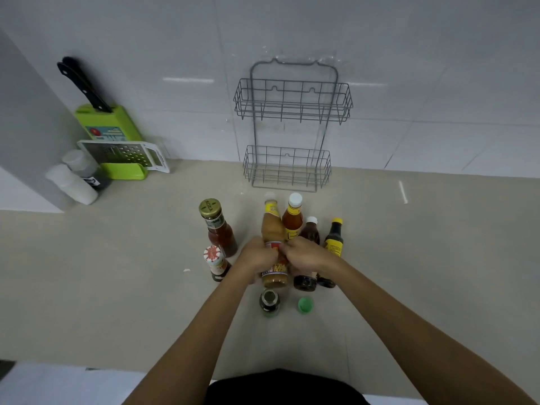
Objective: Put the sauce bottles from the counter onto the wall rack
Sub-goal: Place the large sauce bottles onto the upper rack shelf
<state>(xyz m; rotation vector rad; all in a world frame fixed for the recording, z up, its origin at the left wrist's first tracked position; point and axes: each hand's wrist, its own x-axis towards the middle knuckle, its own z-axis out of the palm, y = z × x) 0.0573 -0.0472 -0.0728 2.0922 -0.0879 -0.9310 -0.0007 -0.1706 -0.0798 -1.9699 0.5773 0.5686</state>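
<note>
Several sauce bottles stand grouped on the beige counter [117, 273]. Both hands close around the tan sauce bottle with a yellow neck label [272, 229]: my left hand [257, 257] on its left side, my right hand [306, 255] on its right. Beside it stand an orange-red bottle with a white cap [293, 220], a dark bottle with a white cap [310, 232], a dark bottle with a yellow cap [334, 235], a red sauce bottle with a gold lid [217, 226], a small bottle with a red-white lid [214, 263], a green jar [269, 302] and a green-capped bottle [305, 304]. The grey wire wall rack [292, 124] hangs behind, both shelves empty.
At the back left stand a green knife block with a black-handled knife [108, 124], a white grater [125, 154] and two white-capped containers [73, 179]. A grey wall panel [26, 127] closes the left side. The white tiled wall rises behind the counter.
</note>
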